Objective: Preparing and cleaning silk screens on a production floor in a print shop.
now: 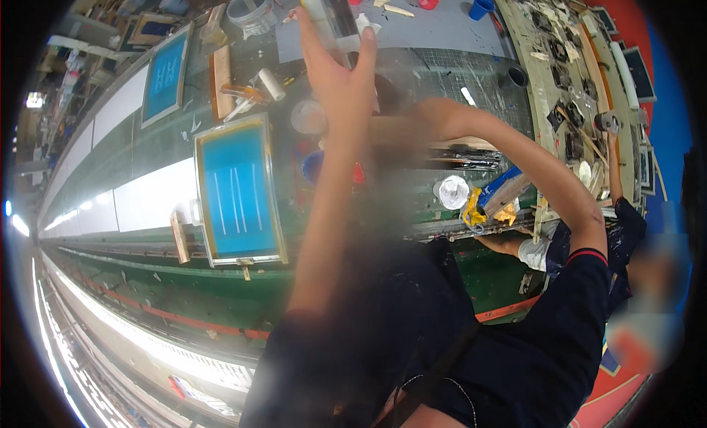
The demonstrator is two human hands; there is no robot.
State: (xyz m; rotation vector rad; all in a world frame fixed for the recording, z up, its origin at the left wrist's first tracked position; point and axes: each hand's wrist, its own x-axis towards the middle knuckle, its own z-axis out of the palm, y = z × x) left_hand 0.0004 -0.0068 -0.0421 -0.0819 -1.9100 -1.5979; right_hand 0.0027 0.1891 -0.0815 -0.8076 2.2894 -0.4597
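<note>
My left hand (339,78) reaches up at top centre, wrapped around a long grey-and-black bar (331,12), with a white scrap (368,22) by my thumb. My right hand (434,119) is bent inward at the middle, over a wooden bar (464,144); its fingers are lost in a blurred patch of the picture. Beneath and beside my arms are a clear tub (305,117), a partly hidden blue container (313,167) and a small red item (358,174). A framed blue screen (236,185) with thin pale lines lies left of my left forearm.
A second blue screen (166,71), a bucket (250,12), red and blue cups (482,7) and a white crumpled cup (453,192) lie around the bench (471,67). At right, a co-worker (626,222) reaches toward a cluttered rack (560,45); their lower hand (501,244) is near the bench edge.
</note>
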